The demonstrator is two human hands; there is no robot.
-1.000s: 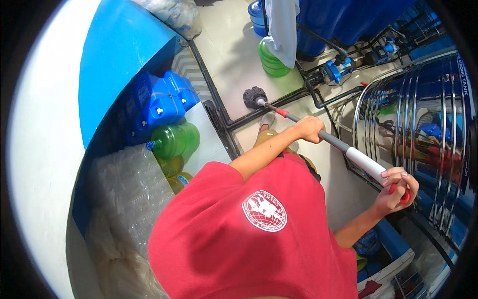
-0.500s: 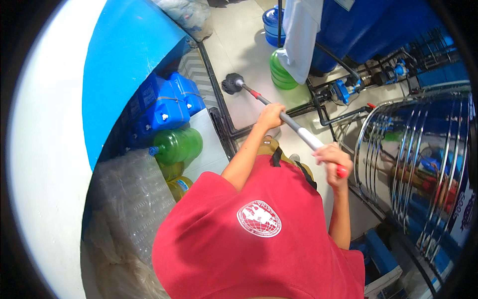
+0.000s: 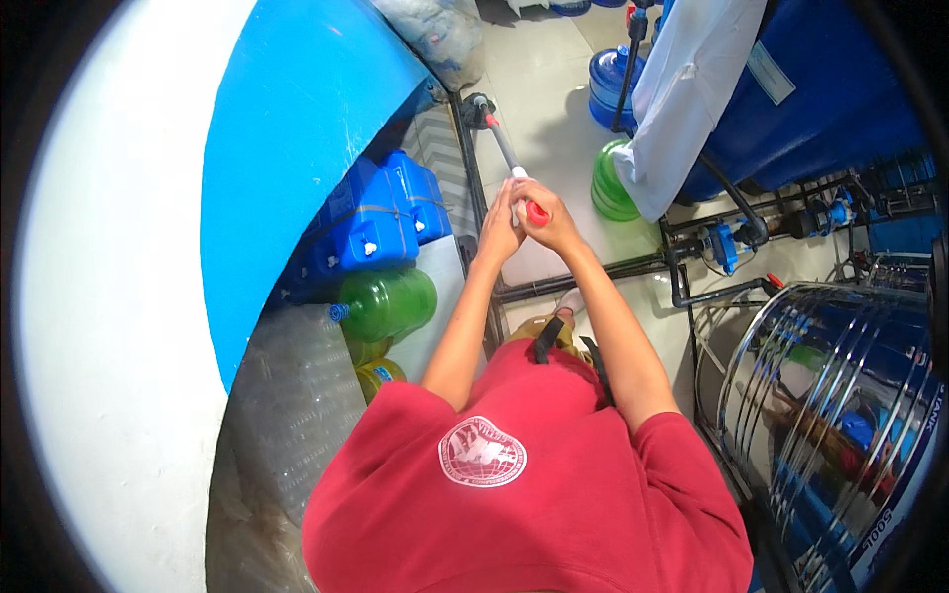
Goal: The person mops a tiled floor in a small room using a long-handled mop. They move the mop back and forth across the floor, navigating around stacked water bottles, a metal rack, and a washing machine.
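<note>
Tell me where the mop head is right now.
In the head view the mop head sits top centre on the tiled floor, by the blue wall's foot, ahead of both hands gripping the handle.

Gripped long-handled tool (image 3: 504,148) near red end with left hand (image 3: 499,222) and right hand (image 3: 550,219), pressed close together. Tool's dark head (image 3: 478,106) rested on pale tiled floor (image 3: 539,69), beside blue wall panel (image 3: 297,148). Blue jerrycans (image 3: 381,212), green bottle (image 3: 388,303) lay left of arms; steel tank (image 3: 830,395) stood right.
</note>
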